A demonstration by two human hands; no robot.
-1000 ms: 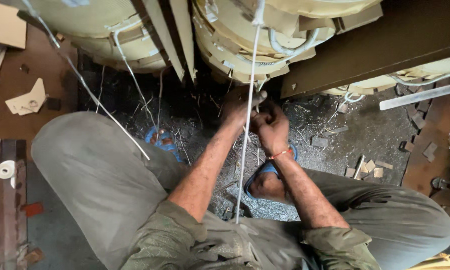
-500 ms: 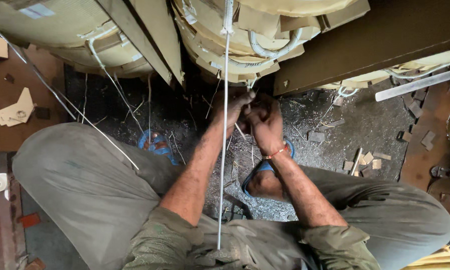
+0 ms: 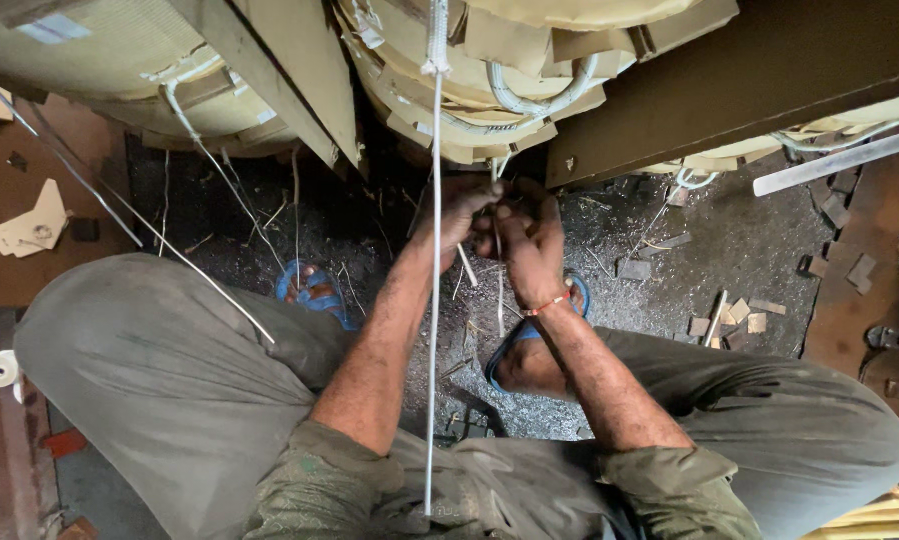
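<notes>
The left hand (image 3: pixel 466 212) and the right hand (image 3: pixel 529 240) are meeting close together just under the paper-wrapped coil (image 3: pixel 529 60), fingers curled and pinching a thin white tape (image 3: pixel 497 262) that is hanging down between them. A longer white tape strand (image 3: pixel 433 300) is running straight down from the coil past the left forearm to the person's lap. Both feet in blue sandals (image 3: pixel 314 290) are resting on the littered dark floor (image 3: pixel 729 250), near its brown right edge.

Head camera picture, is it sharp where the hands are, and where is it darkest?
Head view: left hand and right hand fairly sharp but dim; darkest in the gap under the large cream paper-wrapped coils; the thin white vertical tape stands out bright; edges bend slightly.
</notes>
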